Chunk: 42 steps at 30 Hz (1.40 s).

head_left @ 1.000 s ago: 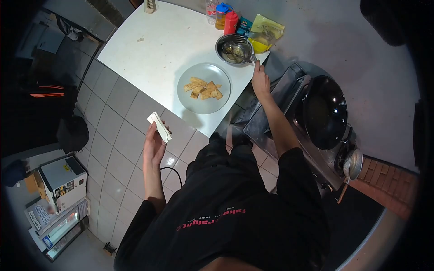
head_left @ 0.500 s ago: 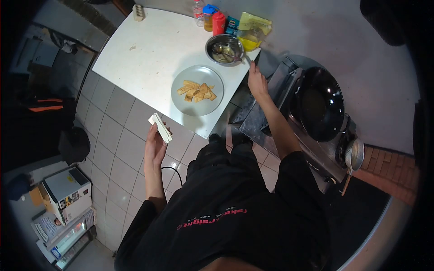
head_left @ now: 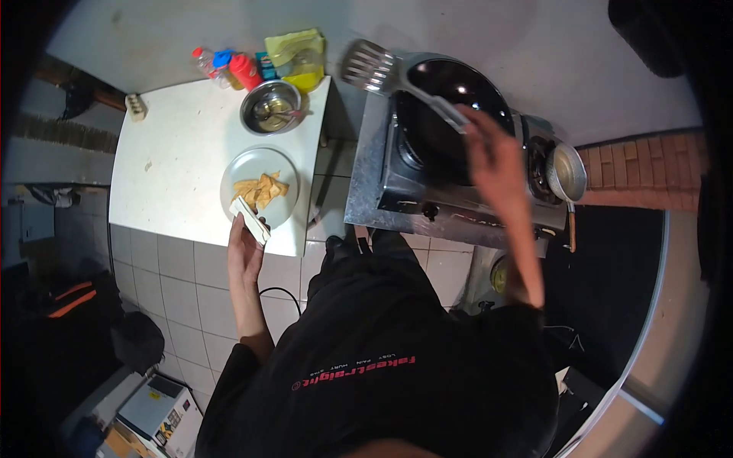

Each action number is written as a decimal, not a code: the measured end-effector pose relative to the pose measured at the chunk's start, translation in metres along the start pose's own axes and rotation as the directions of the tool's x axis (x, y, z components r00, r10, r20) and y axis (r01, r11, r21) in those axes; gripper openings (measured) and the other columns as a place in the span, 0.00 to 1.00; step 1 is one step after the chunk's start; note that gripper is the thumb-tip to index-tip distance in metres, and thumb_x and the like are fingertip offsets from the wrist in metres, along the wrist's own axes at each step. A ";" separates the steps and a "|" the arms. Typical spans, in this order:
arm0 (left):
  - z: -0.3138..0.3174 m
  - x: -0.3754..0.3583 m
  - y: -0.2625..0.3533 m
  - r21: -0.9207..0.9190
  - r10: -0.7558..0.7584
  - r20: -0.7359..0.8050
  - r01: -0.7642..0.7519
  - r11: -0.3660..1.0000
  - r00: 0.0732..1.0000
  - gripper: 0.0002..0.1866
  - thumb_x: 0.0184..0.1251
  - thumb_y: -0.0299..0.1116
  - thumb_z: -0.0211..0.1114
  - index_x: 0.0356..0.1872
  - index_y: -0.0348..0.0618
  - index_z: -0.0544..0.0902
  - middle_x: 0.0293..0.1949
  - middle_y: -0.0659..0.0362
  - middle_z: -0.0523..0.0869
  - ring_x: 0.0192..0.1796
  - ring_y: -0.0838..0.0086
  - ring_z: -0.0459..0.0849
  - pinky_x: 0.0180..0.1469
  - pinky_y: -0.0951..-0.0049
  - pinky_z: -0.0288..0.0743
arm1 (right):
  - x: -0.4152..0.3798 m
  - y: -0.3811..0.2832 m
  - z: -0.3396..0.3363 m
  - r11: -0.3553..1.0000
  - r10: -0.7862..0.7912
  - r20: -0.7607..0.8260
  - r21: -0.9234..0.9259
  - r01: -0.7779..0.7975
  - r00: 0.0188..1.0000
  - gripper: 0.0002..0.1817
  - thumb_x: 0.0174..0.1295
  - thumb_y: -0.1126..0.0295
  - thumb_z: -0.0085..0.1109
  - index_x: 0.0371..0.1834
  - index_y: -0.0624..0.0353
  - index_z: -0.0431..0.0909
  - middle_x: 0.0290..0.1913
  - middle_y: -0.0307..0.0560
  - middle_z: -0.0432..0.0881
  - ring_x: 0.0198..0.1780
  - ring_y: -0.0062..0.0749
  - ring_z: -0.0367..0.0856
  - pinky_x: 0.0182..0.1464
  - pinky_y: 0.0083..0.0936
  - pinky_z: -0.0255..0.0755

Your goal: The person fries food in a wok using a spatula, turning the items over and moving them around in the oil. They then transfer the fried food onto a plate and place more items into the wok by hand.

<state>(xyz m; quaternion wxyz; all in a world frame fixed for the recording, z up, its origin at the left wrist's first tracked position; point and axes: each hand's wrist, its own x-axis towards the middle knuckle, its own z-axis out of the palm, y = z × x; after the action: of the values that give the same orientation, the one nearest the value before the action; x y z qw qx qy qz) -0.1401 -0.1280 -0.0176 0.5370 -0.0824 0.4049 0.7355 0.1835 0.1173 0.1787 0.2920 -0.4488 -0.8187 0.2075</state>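
Observation:
My right hand (head_left: 492, 149), blurred by motion, grips the handle of a slotted metal spatula (head_left: 372, 67) over the black wok (head_left: 443, 145) on the stove. The spatula's head points left, past the wok's rim. In my left hand (head_left: 246, 248) is a slim, pale rectangular object (head_left: 250, 220), its kind unclear. It overlaps the near edge of a grey plate (head_left: 290, 206) in this view. Folded golden-brown pieces of food (head_left: 263, 188) lie on that plate. Behind it, a metal bowl (head_left: 250, 114) holds a yellowish liquid and a spoon-like utensil.
A white table (head_left: 179, 179) stands at left. Along its back are a red bottle (head_left: 244, 70), a blue-capped bottle (head_left: 223, 59), a clear bottle (head_left: 205, 59) and a yellow pouch (head_left: 296, 49). A wooden-handled strainer (head_left: 567, 174) rests right of the wok on the stove (head_left: 374, 164).
My right hand has moved right from beside the bowl to over the wok, raising the spatula. My left hand still holds the pale object, now nearer the plate. The view has turned right.

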 end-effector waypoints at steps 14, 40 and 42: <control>0.104 0.016 -0.055 0.151 -0.062 0.142 0.040 0.988 0.988 0.14 0.75 0.38 0.57 0.53 0.41 0.76 0.44 0.59 0.84 0.44 0.73 0.83 0.47 0.70 0.80 | 0.099 0.168 -0.126 0.760 0.498 0.270 -0.593 -0.265 0.824 0.13 0.62 0.72 0.50 0.43 0.67 0.82 0.37 0.64 0.84 0.44 0.53 0.84 0.48 0.37 0.74; 0.105 -0.010 -0.064 0.104 0.027 0.044 -0.031 0.994 0.999 0.15 0.76 0.38 0.56 0.55 0.40 0.76 0.44 0.59 0.84 0.45 0.71 0.83 0.47 0.67 0.80 | 0.111 0.161 -0.088 0.919 0.315 0.700 -0.056 -0.391 0.641 0.16 0.75 0.63 0.46 0.55 0.55 0.80 0.20 0.31 0.63 0.15 0.13 0.57 0.14 0.16 0.53; 0.102 -0.008 -0.063 0.102 0.022 0.041 -0.026 0.994 0.999 0.15 0.76 0.38 0.56 0.55 0.40 0.76 0.44 0.59 0.84 0.45 0.71 0.83 0.47 0.67 0.80 | 0.111 0.145 -0.097 0.925 0.323 0.662 -0.071 -0.372 0.676 0.16 0.75 0.63 0.46 0.55 0.57 0.80 0.19 0.32 0.64 0.15 0.13 0.57 0.14 0.15 0.53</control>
<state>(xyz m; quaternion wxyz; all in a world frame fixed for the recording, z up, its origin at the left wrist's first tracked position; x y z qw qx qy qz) -0.0510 -0.0577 0.0224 0.5395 -0.0354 0.4323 0.7217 0.2896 0.2944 0.1963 -0.0470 -0.4822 -0.7601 0.4331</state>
